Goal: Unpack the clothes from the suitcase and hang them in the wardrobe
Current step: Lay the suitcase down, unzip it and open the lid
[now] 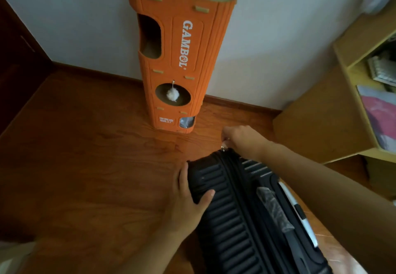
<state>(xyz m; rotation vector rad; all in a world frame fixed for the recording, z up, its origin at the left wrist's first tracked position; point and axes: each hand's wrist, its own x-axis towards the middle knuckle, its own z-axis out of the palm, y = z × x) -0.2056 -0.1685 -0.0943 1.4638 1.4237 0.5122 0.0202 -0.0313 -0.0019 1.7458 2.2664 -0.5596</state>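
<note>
Suitcase (231, 216) zipped; right hand (240, 138) pinching zipper pull (222, 148); left hand (188, 196) bracing shell.

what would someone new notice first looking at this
The tall orange cardboard tower marked GAMBOL stands against the white wall at top centre, a white pompom hanging in its round hole. Below it, a black ribbed suitcase stands shut on the wooden floor. The left hand presses its side while the right hand pinches the zipper pull at the top corner.
</note>
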